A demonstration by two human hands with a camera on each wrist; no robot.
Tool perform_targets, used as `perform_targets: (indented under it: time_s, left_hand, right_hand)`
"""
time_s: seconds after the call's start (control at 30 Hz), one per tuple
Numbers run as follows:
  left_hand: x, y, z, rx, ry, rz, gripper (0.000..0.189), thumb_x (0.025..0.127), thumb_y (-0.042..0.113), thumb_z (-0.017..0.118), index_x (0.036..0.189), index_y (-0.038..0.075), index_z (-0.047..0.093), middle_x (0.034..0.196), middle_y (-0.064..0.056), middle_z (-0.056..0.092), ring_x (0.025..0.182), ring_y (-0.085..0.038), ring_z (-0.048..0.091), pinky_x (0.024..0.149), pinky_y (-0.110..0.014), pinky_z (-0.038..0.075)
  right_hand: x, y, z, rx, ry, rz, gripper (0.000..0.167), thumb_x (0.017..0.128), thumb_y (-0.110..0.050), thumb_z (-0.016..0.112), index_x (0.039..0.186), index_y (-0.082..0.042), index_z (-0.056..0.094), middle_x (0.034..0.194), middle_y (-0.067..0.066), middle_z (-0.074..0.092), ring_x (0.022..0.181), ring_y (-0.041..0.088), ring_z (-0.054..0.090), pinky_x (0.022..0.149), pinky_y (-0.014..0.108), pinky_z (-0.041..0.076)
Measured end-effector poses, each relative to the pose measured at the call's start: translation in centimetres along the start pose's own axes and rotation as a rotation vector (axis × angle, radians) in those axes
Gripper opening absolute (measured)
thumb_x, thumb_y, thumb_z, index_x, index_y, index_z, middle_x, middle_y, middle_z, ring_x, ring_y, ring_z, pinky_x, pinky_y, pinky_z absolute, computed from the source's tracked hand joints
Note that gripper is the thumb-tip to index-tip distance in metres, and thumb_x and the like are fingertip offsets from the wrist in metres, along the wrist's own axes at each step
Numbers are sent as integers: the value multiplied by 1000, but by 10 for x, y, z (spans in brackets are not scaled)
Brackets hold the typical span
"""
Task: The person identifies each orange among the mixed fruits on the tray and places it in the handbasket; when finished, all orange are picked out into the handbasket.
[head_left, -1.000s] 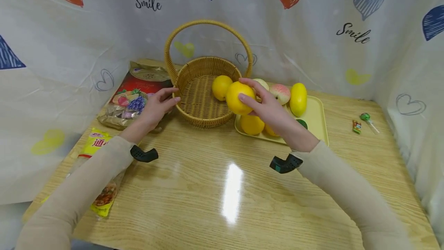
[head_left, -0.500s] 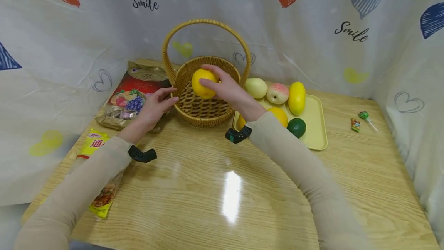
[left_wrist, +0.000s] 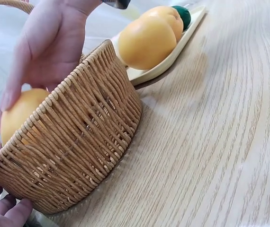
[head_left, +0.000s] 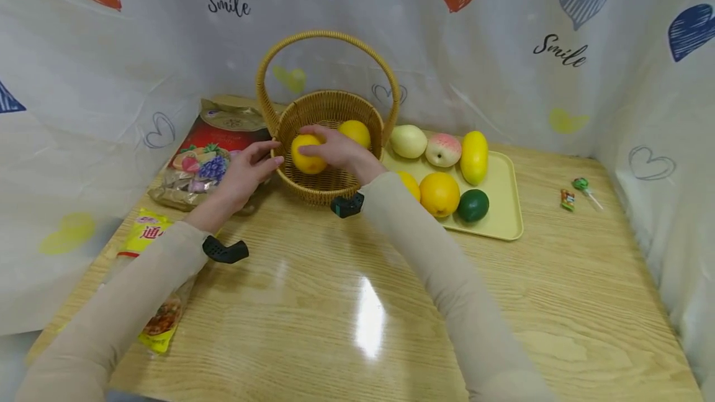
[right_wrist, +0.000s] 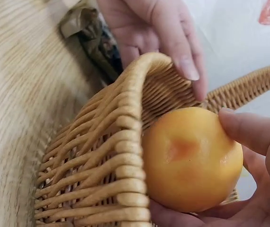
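Observation:
A wicker basket [head_left: 313,193] with a tall hoop handle stands at the back of the table. My right hand [head_left: 342,151] grips an orange [right_wrist: 192,161] with thumb and fingers, low inside the basket's left side. A second orange [head_left: 356,132] lies in the basket on the right, partly behind the hand. My left hand [head_left: 244,175] holds the basket's left rim, fingers on both sides of it in the left wrist view. Right of the basket, a pale yellow tray [head_left: 503,222] bears two more oranges [head_left: 439,195], a green fruit [head_left: 473,205], a pale round fruit [head_left: 408,141], a peach [head_left: 444,150] and a long yellow fruit [head_left: 474,157].
A red and gold food bag [head_left: 215,141] lies left of the basket, behind the left hand. Nearer, a yellow packet [head_left: 148,228] is partly covered by the left sleeve. A lollipop [head_left: 582,184] and small wrapped candy [head_left: 567,199] lie far right. A patterned curtain [head_left: 503,79] hangs behind.
The right hand has carried its orange leftward from above the tray's edge, over the basket rim and down into the basket. The left hand has stayed at the rim.

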State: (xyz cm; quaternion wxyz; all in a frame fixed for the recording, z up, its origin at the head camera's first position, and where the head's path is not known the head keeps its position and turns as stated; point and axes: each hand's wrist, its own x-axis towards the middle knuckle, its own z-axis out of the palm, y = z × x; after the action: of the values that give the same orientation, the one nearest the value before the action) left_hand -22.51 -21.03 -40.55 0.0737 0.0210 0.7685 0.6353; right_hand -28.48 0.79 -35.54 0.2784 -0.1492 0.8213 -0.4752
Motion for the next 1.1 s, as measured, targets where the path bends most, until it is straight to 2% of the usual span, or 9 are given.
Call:
perform_targets:
  time_s: [0.23, 0.43, 0.7, 0.9, 1.0, 1.1]
  left_hand:
    - [0, 1, 0, -12, -4, -3, 58, 99, 32, 59, 147, 7, 40, 152, -11, 38, 137, -25, 39, 109, -47, 37]
    - [-1, 1, 0, -21, -8, -7, 56, 99, 30, 59, 147, 9, 41, 153, -11, 36, 138, -26, 37, 110, -47, 35]
    - [0, 1, 0, -20, -8, -7, 56, 99, 30, 59, 147, 8, 40, 153, -11, 36, 138, -26, 38, 110, -47, 36]
    - [0, 2, 0, -31, -14, -6, 57, 99, 28, 59, 148, 6, 39, 154, -12, 35, 137, -27, 38, 110, -48, 35]
    - [-1, 3, 0, -30, -12, -7, 56, 99, 28, 59, 148, 6, 39, 153, -12, 36, 137, -26, 38, 110, -47, 36]
    - [0, 3, 0, -18, -9, -8, 57, 99, 29, 59, 147, 6, 40, 153, -11, 37, 137, -25, 38, 110, -47, 36]
  right_hand:
    - [6, 4, 1, -83, -22, 8, 54, 98, -28, 61, 149, -24, 43, 156, -1, 31, 135, 19, 35, 109, 38, 33]
    - [8, 5, -3, -148, -113, -1, 59, 97, -17, 63, 151, -24, 40, 158, -3, 29, 145, 17, 22, 117, 39, 20]
    - [4, 6, -8, -219, -168, -55, 62, 98, -18, 61, 154, -20, 34, 160, 0, 25, 147, 20, 18, 118, 41, 17]
    - [-1, 1, -9, -424, -152, -126, 58, 101, -21, 55, 154, -20, 33, 159, 1, 28, 146, 21, 22, 118, 39, 21]
    - [-11, -4, -11, -533, -142, -188, 56, 102, -22, 53, 154, -20, 32, 158, 2, 30, 145, 22, 24, 117, 39, 23]
    - [-26, -6, -15, -564, -122, -287, 55, 102, -21, 52, 154, -17, 33, 156, 4, 33, 144, 23, 26, 117, 37, 23]
